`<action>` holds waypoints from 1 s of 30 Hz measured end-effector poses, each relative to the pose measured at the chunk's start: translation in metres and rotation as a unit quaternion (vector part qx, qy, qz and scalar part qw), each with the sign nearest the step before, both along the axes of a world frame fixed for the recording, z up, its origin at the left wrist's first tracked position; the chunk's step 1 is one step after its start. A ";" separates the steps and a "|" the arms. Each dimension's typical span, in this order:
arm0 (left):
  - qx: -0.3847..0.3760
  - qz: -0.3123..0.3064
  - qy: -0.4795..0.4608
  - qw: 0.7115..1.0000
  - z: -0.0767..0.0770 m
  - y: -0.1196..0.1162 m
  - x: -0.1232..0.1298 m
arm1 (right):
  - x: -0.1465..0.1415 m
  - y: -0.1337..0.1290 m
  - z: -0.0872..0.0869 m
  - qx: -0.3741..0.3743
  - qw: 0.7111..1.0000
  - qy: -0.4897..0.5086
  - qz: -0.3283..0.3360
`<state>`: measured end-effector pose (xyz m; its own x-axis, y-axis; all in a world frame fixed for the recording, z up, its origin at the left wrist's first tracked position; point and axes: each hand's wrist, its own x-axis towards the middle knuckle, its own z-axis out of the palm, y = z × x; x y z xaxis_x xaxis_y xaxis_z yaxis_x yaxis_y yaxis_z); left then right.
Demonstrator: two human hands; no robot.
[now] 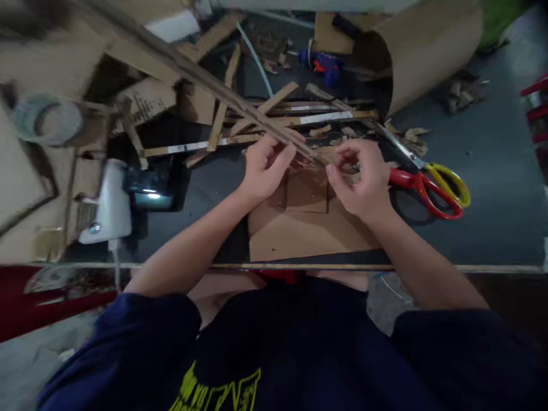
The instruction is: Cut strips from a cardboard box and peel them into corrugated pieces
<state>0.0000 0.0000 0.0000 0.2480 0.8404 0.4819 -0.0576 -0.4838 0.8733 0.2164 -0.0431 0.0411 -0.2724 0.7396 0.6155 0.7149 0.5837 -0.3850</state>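
A long, narrow cardboard strip (214, 85) slants from the upper left down to the middle of the view. Near its lower end, my left hand (268, 165) is closed on it. My right hand (359, 174) pinches at the strip's tip, its thumb and fingers close together. Beneath both hands lies a flat cardboard sheet (274, 234) with a small square cardboard piece (306, 194) on it. Scissors (436, 191) with red and yellow handles rest just right of my right hand.
Cardboard strips and scraps (257, 117) lie beyond the hands. A big cardboard tube (432, 51) is at the back right, near a blue glue gun (327, 65). At left are a tape roll (49, 121), a white tool (112, 200) and a dark shiny object (154, 185).
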 end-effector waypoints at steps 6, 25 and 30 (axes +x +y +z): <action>-0.031 -0.029 0.007 0.999 -0.004 0.005 -0.003 | -0.005 0.006 -0.007 -0.060 0.997 -0.032 0.040; -0.064 0.177 -0.243 0.952 0.029 0.010 -0.005 | 0.005 0.008 -0.007 -0.047 0.997 -0.028 -0.060; -0.140 0.197 -0.205 0.948 0.028 0.019 -0.008 | 0.006 0.010 -0.006 -0.036 0.997 -0.018 -0.066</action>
<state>-0.0077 0.0194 0.0278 -0.2720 0.9381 0.2142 -0.2821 -0.2906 0.9143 0.2224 -0.0334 0.0347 -0.1909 0.8123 0.5512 0.7977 0.4556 -0.3952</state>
